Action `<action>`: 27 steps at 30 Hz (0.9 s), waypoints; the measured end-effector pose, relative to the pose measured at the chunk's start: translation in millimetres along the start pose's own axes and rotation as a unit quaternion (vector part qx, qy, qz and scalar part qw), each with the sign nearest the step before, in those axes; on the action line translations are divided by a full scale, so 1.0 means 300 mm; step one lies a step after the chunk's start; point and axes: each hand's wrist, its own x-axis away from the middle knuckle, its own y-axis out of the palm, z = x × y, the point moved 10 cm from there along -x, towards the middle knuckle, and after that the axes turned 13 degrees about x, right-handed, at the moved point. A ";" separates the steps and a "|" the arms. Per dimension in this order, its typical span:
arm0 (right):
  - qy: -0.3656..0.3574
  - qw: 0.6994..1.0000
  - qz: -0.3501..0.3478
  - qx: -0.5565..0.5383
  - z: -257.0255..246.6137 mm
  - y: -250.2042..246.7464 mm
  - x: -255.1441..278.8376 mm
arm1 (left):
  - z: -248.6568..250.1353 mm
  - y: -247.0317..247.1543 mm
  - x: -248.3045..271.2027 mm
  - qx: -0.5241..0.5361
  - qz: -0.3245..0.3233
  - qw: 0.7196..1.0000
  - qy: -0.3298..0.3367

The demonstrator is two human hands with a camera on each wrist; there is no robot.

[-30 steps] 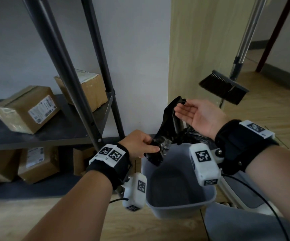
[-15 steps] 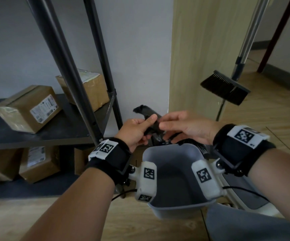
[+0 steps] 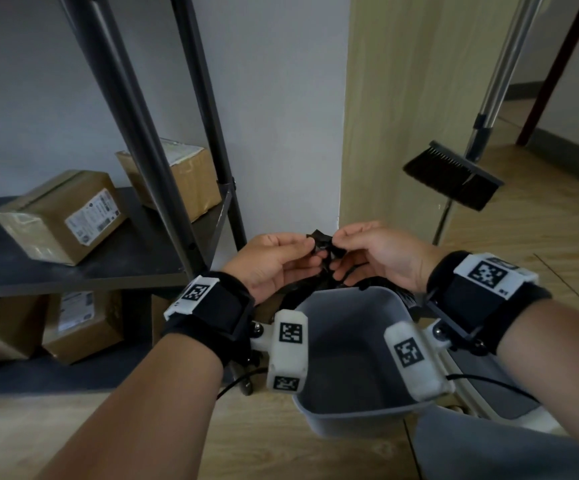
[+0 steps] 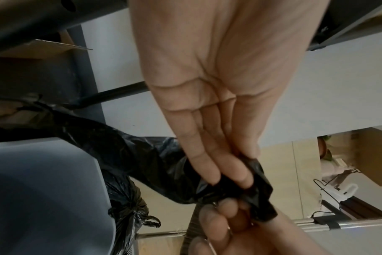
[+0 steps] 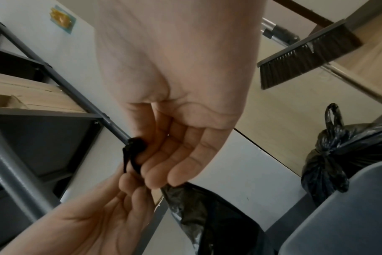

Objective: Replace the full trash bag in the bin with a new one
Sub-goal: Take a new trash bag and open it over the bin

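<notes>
A grey plastic bin (image 3: 361,415) stands on the wood floor below my wrists, with no liner over its rim. Above its far rim both hands meet on the bunched edge of a new black trash bag (image 3: 322,242). My left hand (image 3: 281,258) pinches it from the left and my right hand (image 3: 378,251) from the right. The left wrist view shows the left fingers (image 4: 229,176) on the crumpled black film (image 4: 142,155). In the right wrist view the right fingers (image 5: 164,163) curl round a twisted end. A tied full black bag (image 5: 338,155) sits behind the bin.
A dark metal shelf unit (image 3: 135,143) with cardboard boxes (image 3: 59,216) stands at the left. A broom (image 3: 454,174) leans at the right by a wood panel (image 3: 385,116). A white base with a cable (image 3: 489,382) lies right of the bin.
My right hand, open over the bag a second ago, has come down to pinch it. Both hands have drawn together, and the bag is now bunched small between the fingertips.
</notes>
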 end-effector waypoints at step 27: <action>0.046 0.980 0.195 -0.016 0.039 -0.144 -0.011 | 0.050 -0.034 0.007 -0.119 0.095 0.986 0.069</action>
